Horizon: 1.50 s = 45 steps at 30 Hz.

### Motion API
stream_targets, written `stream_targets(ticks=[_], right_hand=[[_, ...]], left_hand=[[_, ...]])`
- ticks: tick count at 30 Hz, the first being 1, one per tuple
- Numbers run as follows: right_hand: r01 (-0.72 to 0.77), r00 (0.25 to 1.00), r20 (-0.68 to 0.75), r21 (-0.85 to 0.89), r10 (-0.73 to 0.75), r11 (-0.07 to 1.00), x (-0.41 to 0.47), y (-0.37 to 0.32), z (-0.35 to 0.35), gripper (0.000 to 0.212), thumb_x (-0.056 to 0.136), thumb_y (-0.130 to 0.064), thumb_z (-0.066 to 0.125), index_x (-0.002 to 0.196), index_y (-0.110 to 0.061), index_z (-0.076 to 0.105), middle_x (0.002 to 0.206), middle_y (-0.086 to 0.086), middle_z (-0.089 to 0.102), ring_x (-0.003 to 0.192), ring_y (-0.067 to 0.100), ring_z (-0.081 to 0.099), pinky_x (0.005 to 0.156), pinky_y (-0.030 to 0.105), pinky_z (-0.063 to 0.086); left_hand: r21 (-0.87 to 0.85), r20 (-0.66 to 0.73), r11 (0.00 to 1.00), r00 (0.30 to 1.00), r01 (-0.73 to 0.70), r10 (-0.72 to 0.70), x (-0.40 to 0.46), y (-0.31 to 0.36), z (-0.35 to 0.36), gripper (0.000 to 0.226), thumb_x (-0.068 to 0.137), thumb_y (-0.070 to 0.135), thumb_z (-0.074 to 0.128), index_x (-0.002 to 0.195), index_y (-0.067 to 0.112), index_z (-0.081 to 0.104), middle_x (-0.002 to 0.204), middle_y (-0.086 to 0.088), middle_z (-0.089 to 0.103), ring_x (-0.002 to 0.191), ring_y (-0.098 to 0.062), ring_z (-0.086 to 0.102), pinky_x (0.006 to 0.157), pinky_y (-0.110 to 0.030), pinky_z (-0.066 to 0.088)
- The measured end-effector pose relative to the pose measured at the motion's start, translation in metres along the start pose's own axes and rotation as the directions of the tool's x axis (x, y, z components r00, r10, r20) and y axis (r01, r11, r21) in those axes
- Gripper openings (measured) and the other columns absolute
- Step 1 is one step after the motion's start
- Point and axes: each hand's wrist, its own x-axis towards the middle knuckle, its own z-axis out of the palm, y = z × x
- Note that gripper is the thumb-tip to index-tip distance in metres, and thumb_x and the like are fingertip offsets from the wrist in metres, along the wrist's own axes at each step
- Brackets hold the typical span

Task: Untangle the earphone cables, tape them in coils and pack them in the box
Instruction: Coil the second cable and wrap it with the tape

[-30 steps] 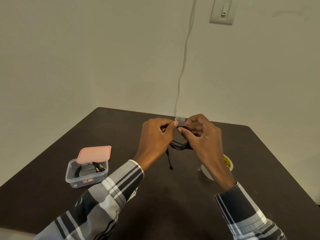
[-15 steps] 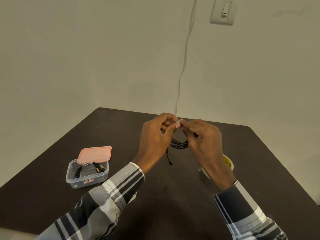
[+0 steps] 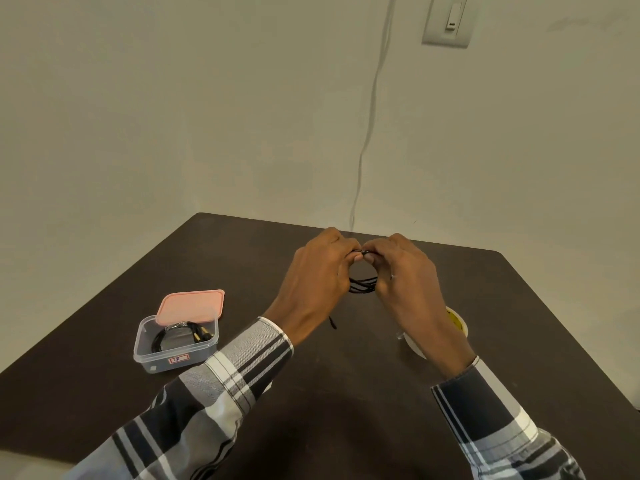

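Note:
A black earphone cable coil (image 3: 363,285) hangs between both hands above the dark table (image 3: 346,393). My left hand (image 3: 317,282) and my right hand (image 3: 405,282) pinch the top of the coil together, fingertips meeting; a sliver of clear tape there is barely visible. One loose cable end (image 3: 332,322) dangles below my left wrist. The clear plastic box (image 3: 175,341) stands at the left, holding another black coiled cable (image 3: 180,336), with its pink lid (image 3: 192,305) leaning on the far rim.
A roll of clear tape with a yellow core (image 3: 453,327) lies on the table under my right wrist. A thin cable (image 3: 367,140) runs down the wall to the table's far edge, below a wall switch (image 3: 448,19).
The piece of tape seen upright between my fingertips a second ago is now pressed down onto the coil. Both hands have closed together at its top.

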Motion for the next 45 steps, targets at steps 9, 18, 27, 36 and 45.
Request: stream_targets(ticks=[9, 18, 27, 36, 45], right_hand=[[-0.388, 0.909, 0.311, 0.383, 0.278, 0.838, 0.007, 0.003, -0.018, 0.015, 0.094, -0.012, 0.066, 0.091, -0.016, 0.08, 0.072, -0.009, 0.071, 0.07, 0.01, 0.064, 0.065, 0.037, 0.052], [-0.574, 0.817, 0.44, 0.681, 0.373, 0.454, 0.001, 0.001, -0.026, 0.015, 0.09, -0.002, 0.068, 0.1, -0.01, 0.076, 0.084, 0.012, 0.078, 0.075, 0.015, 0.069, 0.072, 0.023, 0.055], [-0.612, 0.784, 0.539, 0.752, 0.307, 0.244, 0.0, 0.006, -0.029, 0.017, 0.091, 0.002, 0.061, 0.099, -0.005, 0.074, 0.084, 0.009, 0.076, 0.076, 0.013, 0.069, 0.076, 0.022, 0.058], [-0.538, 0.835, 0.375, 0.707, 0.402, 0.459, -0.003, 0.0, -0.026, 0.017, 0.077, -0.009, 0.082, 0.093, -0.011, 0.079, 0.087, 0.011, 0.078, 0.081, 0.023, 0.073, 0.076, 0.03, 0.059], [-0.505, 0.828, 0.267, 0.738, 0.494, 0.447, -0.009, -0.01, -0.016, 0.009, 0.087, -0.005, 0.073, 0.09, -0.012, 0.076, 0.08, 0.006, 0.078, 0.067, 0.018, 0.073, 0.061, 0.025, 0.059]], left_hand=[[-0.199, 0.091, 0.968, 0.986, 0.153, -0.137, 0.0, -0.002, -0.006, 0.01, 0.093, 0.022, 0.066, 0.093, 0.02, 0.076, 0.076, 0.01, 0.071, 0.069, -0.006, 0.065, 0.065, -0.027, 0.054], [-0.545, 0.306, 0.737, 0.913, 0.4, -0.269, 0.002, -0.007, -0.013, 0.008, 0.089, 0.011, 0.07, 0.093, 0.011, 0.077, 0.081, -0.002, 0.076, 0.08, -0.013, 0.072, 0.074, -0.025, 0.057], [-0.676, 0.442, 0.425, 0.793, 0.602, -0.419, 0.006, -0.004, -0.019, 0.019, 0.084, 0.005, 0.073, 0.103, 0.001, 0.075, 0.082, -0.01, 0.075, 0.067, -0.007, 0.067, 0.059, -0.015, 0.05], [-0.683, 0.49, 0.327, 0.741, 0.653, -0.458, 0.006, 0.001, -0.017, 0.018, 0.084, 0.007, 0.073, 0.101, 0.003, 0.075, 0.082, -0.01, 0.074, 0.068, -0.01, 0.068, 0.062, -0.019, 0.054], [-0.683, 0.514, 0.306, 0.734, 0.663, -0.443, 0.003, -0.001, -0.011, 0.019, 0.086, 0.011, 0.072, 0.103, 0.003, 0.075, 0.086, -0.01, 0.075, 0.074, -0.013, 0.069, 0.075, -0.027, 0.058]])
